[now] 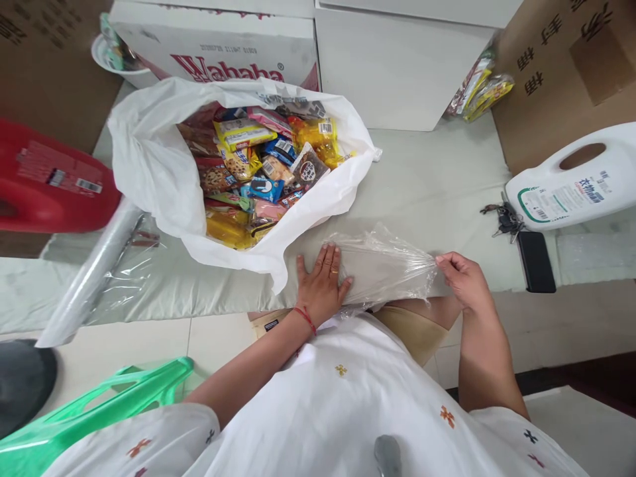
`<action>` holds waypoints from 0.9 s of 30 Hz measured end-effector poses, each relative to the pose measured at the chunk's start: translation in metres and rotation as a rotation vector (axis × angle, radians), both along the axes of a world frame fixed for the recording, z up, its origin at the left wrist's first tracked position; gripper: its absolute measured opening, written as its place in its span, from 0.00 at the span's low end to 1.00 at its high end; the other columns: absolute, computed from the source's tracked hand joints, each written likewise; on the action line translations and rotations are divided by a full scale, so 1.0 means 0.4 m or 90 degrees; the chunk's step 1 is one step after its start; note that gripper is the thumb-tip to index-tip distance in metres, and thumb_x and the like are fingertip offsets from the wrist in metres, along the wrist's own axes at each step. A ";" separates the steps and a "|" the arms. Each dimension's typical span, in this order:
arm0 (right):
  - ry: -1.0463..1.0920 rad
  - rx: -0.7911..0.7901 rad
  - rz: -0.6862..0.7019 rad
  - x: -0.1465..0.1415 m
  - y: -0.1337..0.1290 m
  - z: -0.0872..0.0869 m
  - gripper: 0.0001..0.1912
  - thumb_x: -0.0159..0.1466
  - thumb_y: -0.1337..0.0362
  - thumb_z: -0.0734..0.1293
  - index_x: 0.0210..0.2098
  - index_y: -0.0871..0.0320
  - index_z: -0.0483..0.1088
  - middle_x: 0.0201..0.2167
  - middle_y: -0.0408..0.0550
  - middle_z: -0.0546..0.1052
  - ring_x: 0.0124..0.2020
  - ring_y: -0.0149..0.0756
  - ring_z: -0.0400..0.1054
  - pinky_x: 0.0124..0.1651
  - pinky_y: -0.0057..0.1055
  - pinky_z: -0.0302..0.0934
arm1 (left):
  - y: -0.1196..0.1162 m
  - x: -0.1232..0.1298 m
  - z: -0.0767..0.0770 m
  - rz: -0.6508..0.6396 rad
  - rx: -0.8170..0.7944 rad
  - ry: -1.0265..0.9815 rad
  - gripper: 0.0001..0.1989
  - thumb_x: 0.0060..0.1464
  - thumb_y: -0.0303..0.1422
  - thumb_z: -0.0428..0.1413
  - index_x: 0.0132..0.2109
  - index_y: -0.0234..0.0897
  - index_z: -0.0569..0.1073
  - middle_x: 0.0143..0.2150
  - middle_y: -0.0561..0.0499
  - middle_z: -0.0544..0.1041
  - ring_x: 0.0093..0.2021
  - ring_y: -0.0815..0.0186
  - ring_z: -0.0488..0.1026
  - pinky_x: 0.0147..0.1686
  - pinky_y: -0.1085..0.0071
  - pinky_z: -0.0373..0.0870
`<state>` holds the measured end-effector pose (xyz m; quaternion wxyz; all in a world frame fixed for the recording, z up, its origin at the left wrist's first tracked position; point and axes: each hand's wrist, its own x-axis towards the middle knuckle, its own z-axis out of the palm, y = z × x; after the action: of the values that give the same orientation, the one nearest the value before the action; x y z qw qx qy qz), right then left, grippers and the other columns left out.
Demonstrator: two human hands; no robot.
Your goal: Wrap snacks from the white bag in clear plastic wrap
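Observation:
A clear plastic bag (385, 265) lies stretched flat along the table's front edge. My left hand (324, 283), with a ring and a red string bracelet, rests palm down on the bag's left end, its fingers spread. At the right end, my right hand (463, 277) pinches a gathered corner of the bag between thumb and fingers. Just beyond my left hand stands a wide-open white plastic sack (163, 179). Inside it are several small wrapped snacks (263, 189) in yellow, blue, brown and pink packaging.
A roll of clear bags (92, 275) and a red jug (54, 179) are at the left. White cartons (238, 46) line the back. To the right are a white detergent jug (571, 179), keys (509, 220) and a black phone (536, 262). A green plastic stool (114, 397) stands below left.

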<state>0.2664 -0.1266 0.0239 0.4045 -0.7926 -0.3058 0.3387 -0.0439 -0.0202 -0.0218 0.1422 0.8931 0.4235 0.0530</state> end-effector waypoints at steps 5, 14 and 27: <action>-0.115 -0.046 0.066 0.026 0.030 -0.001 0.21 0.63 0.42 0.68 0.35 0.54 0.75 0.28 0.44 0.75 0.30 0.36 0.65 0.34 0.32 0.59 | -0.004 -0.008 0.000 0.001 0.004 0.003 0.34 0.72 0.45 0.43 0.77 0.32 0.52 0.77 0.34 0.52 0.78 0.47 0.50 0.72 0.32 0.25; 0.011 -0.081 0.249 -0.078 0.302 -0.013 0.20 0.55 0.46 0.75 0.35 0.56 0.77 0.27 0.43 0.76 0.28 0.34 0.66 0.32 0.30 0.58 | -0.004 -0.008 -0.004 -0.002 0.010 0.006 0.35 0.72 0.45 0.42 0.77 0.31 0.52 0.77 0.34 0.51 0.78 0.48 0.49 0.71 0.30 0.26; -0.318 0.014 0.083 0.034 0.370 -0.091 0.10 0.69 0.56 0.60 0.35 0.54 0.66 0.23 0.40 0.69 0.26 0.34 0.62 0.35 0.31 0.58 | 0.001 -0.023 0.002 0.024 0.040 -0.036 0.32 0.73 0.43 0.42 0.73 0.26 0.59 0.76 0.31 0.55 0.76 0.44 0.54 0.70 0.29 0.41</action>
<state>0.2802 0.0214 -0.0126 0.3026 -0.8258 -0.4501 0.1546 -0.0530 -0.0196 -0.0212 0.1252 0.8872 0.4340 0.0938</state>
